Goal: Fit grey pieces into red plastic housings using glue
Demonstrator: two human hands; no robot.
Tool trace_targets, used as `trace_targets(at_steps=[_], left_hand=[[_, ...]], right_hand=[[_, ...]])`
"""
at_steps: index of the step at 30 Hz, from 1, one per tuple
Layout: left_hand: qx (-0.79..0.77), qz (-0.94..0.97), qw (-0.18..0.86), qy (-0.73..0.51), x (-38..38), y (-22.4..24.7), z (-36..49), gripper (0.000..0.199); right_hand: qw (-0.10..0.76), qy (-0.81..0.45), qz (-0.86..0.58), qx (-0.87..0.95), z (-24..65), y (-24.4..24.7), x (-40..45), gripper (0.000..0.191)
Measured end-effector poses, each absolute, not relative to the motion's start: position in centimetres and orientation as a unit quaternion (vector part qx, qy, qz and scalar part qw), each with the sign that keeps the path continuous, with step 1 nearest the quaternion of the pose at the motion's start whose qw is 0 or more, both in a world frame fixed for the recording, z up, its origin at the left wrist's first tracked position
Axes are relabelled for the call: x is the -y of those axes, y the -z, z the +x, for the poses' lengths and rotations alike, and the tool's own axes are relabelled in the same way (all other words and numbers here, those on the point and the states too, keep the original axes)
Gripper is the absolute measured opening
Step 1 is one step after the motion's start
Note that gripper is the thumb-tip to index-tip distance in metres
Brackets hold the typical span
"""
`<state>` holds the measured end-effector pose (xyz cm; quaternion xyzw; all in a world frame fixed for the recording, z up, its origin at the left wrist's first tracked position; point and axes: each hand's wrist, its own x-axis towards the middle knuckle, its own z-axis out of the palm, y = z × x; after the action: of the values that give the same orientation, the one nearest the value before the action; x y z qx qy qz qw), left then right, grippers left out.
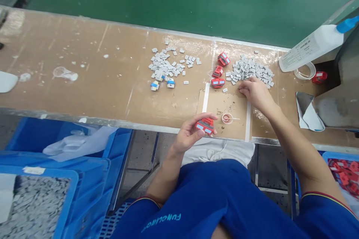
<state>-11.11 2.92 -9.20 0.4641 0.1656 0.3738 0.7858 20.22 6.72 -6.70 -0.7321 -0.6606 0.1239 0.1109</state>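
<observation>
My left hand [192, 132] holds a red toy vehicle part [205, 125] with pale windows, above the front edge of the bench. Farther right, my right hand [256, 93] has its fingers together at the near edge of a pile of small grey-white pieces [249, 68]; whatever they grip is too small to make out. Three more red parts [218, 83] stand left of that pile. Between my hands, a small cup [227, 118] with a thin white stick lies on a cardboard sheet [238, 130] taped to the bench.
Another grey pile [164, 63] lies left, beside blue-and-cream parts [170, 83]. A white bottle [312, 47] leans at the right above a tape roll [305, 71]. Blue crates [75, 183] stand below left; a bin of red parts [346, 175] is below right. Behind runs a green surface [174, 3].
</observation>
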Motion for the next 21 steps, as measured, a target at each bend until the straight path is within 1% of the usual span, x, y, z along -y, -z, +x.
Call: trace_targets(at_steps=[3,5,6,9,10,12,15,19,21], left_hand=[[-0.175,0.467,0.781,-0.375,-3.0,9.3,-11.2,0.049],[-0.180,0.466,0.780,-0.376,-3.0,9.0,-11.3,0.054],[-0.189,0.466,0.780,-0.372,-3.1,8.7,-11.3,0.055],[-0.228,0.468,0.777,-0.353,-3.1,7.6,-11.0,0.050],[-0.239,0.470,0.775,-0.348,-3.1,7.2,-10.9,0.048],[-0.253,0.477,0.771,-0.338,-3.0,6.7,-10.6,0.049],[-0.270,0.491,0.763,-0.322,-2.9,6.3,-10.3,0.052],[-0.284,0.498,0.754,-0.321,-2.7,6.4,-10.3,0.050],[-0.288,0.499,0.756,-0.311,-2.6,6.6,-10.4,0.048]], right_hand=[[0.124,-0.149,-0.736,0.648,20.4,6.5,-6.6,0.010],[0.165,-0.151,-0.738,0.637,20.1,5.6,-5.7,0.007],[0.203,-0.147,-0.734,0.632,19.7,4.8,-4.9,0.006],[0.353,-0.168,-0.682,0.618,16.9,2.2,-1.2,0.005],[0.392,-0.196,-0.653,0.618,15.5,1.4,0.1,0.005],[0.438,-0.259,-0.598,0.619,12.8,0.4,2.3,0.006],[0.471,-0.321,-0.559,0.602,9.7,0.7,3.7,0.011],[0.487,-0.364,-0.579,0.543,8.2,2.4,3.3,0.004],[0.494,-0.380,-0.584,0.519,8.1,3.0,3.1,0.005]])
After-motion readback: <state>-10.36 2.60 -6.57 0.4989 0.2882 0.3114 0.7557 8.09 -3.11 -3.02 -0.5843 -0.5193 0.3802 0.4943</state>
